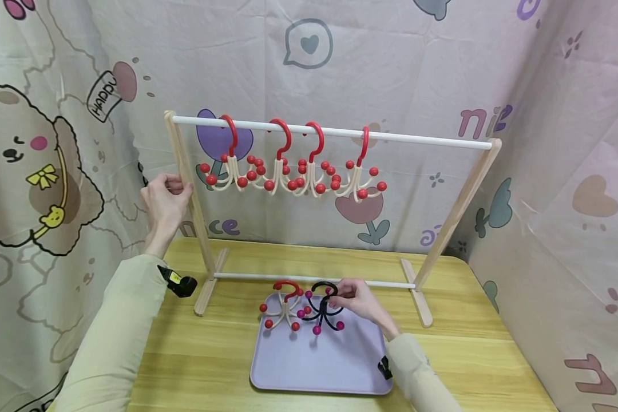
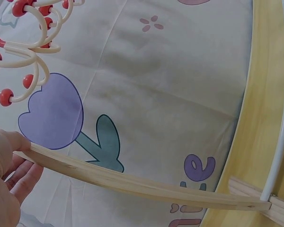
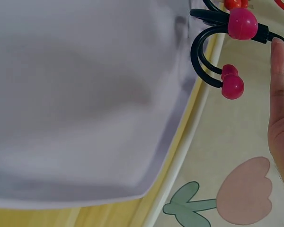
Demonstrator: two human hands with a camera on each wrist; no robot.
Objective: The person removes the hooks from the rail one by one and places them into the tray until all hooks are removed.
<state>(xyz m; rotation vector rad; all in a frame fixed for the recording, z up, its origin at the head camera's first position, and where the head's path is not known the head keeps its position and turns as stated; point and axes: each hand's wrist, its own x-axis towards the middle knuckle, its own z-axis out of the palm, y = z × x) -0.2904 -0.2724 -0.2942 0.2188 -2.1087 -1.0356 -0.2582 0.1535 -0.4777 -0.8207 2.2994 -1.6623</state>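
My left hand (image 1: 166,200) grips the left wooden post (image 1: 194,217) of a hanging rack, with thumb and fingers on either side of it in the left wrist view. Over the tray, my right hand (image 1: 357,298) pinches a black octopus-shaped hanger (image 1: 323,308) with magenta balls on its curved arms. Just left of it, a cream hanger (image 1: 285,309) with a red hook and red balls sits at the back of the lavender tray (image 1: 319,366). Several matching red-hooked hangers (image 1: 357,171) hang from the white top rail (image 1: 422,139).
The rack's lower white bar (image 1: 391,284) runs behind the tray, and its right wooden foot (image 1: 417,294) stands on the yellow wood-grain table (image 1: 474,343). A printed curtain (image 1: 391,63) surrounds the table at the back and sides.
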